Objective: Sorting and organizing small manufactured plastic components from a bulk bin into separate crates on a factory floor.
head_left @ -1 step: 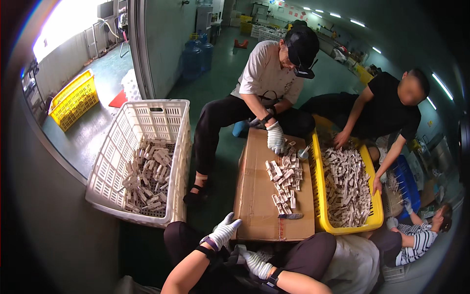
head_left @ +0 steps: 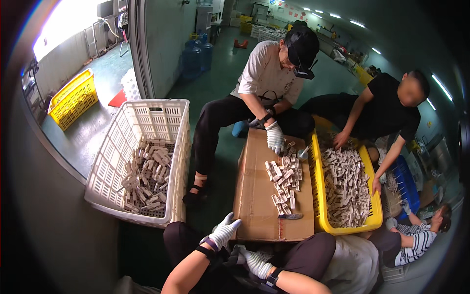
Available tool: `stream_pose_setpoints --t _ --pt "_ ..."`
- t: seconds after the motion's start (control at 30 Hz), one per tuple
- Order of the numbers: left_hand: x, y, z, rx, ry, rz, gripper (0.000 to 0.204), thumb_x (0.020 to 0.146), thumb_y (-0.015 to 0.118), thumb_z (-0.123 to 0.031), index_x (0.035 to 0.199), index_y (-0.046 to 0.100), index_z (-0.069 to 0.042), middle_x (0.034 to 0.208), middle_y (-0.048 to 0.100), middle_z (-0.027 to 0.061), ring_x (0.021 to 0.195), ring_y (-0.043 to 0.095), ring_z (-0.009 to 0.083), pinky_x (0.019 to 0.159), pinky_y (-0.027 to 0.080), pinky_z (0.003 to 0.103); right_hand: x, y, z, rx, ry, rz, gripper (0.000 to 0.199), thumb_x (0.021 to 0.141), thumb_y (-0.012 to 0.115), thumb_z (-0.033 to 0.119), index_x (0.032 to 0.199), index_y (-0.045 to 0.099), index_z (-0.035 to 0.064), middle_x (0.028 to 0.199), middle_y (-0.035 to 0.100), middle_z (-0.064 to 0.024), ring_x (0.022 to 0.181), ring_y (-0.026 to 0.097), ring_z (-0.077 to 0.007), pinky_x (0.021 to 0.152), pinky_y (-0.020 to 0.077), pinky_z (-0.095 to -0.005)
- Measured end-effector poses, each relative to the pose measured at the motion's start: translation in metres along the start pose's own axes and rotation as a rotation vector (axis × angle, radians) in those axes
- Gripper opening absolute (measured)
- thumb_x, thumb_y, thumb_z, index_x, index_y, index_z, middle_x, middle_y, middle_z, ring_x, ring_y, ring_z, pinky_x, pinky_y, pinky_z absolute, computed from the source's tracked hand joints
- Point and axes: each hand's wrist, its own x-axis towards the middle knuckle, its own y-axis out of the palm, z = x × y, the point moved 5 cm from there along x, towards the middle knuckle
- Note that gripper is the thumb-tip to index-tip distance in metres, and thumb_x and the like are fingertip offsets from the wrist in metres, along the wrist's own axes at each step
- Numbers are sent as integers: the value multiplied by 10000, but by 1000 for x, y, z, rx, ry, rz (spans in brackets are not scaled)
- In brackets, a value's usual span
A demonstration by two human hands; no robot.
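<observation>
My left hand [head_left: 225, 231], in a white knit glove, is held beside the near left corner of a cardboard box [head_left: 254, 196]. Its fingers are stretched out and it holds nothing I can see. Low over my lap is my right hand [head_left: 257, 263], gloved too. Its fingertips point left and blend into dark grey and dark cloth, so their grip is unclear. On the box lies a pile of pale plastic pieces [head_left: 285, 179], with a small dark-handled tool [head_left: 290, 216] at its near end. Across the box, a co-worker's gloved hand [head_left: 275, 137] touches the box top by the pile.
A white crate [head_left: 178, 147] of similar pieces stands left of the box. Close on the right is a yellow basket [head_left: 318, 188] filled with them, a second co-worker's hands at it. Further right are a blue basket [head_left: 409, 181] and a person in stripes [head_left: 416, 245].
</observation>
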Motion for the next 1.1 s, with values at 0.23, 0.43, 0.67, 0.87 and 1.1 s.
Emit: stream_pose_setpoints --t 0.23,0.43,0.67,0.87,1.1 --pt "-1 3 -4 47 14 -35 673 905 638 -300 1421 335 9 1289 545 186 1203 502 255 1022 382 312 -3 4 14 52 4 -80 433 932 566 440 1041 616 24 936 692 -104 878 669 -208 852 518 -324" --pt "1 0 -1 -33 15 -40 626 897 658 -229 1398 379 20 1321 525 158 1206 494 232 1026 392 313 -3 16 24 -11 -77 -164 400 928 580 428 1036 647 48 946 688 -88 873 657 -196 844 505 -331" --pt "-4 1 -5 -134 -13 -37 510 914 633 -158 1354 443 17 1271 554 109 1152 519 191 995 425 297 -18 -5 -1 -61 -250 -180 316 950 560 297 1125 640 46 1049 667 -33 995 599 -143 936 439 -298" --pt "-6 -2 -1 -128 59 -70 496 914 618 -157 1355 453 0 1209 602 110 1024 584 169 908 472 277 -32 -7 4 -133 -343 -217 300 937 577 273 1123 656 52 1092 665 -21 1003 593 -130 928 439 -288" --pt "-38 2 -23 541 445 -151 207 792 615 60 940 663 -76 837 626 49 793 595 153 746 501 290 1 -21 -14 1 -167 -118 369 925 591 402 1101 647 82 1004 658 -19 923 608 -132 834 477 -283"
